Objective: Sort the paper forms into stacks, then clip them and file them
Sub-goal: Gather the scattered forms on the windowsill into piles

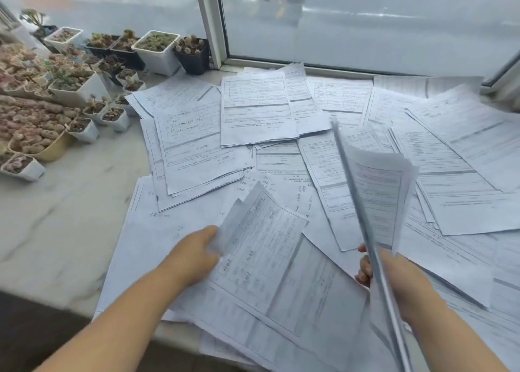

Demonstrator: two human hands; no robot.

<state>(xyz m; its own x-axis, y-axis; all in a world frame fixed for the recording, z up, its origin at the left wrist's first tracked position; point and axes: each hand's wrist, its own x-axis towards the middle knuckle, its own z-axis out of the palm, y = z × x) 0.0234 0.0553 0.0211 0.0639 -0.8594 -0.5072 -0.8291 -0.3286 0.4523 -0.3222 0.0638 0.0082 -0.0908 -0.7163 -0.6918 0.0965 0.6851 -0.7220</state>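
Printed paper forms lie spread in overlapping piles over a marble sill. My right hand grips a bundle of forms held upright on edge, its top sheets curling to the right. My left hand pinches the corner of a loose form and lifts it off the sheets near the front edge. A neater pile of forms lies in the middle towards the window. Another pile sits to its left.
Many small pots of succulents crowd the left and back left of the sill. A window frame rises behind the papers. More forms cover the right side. The sill's front edge runs along the bottom left.
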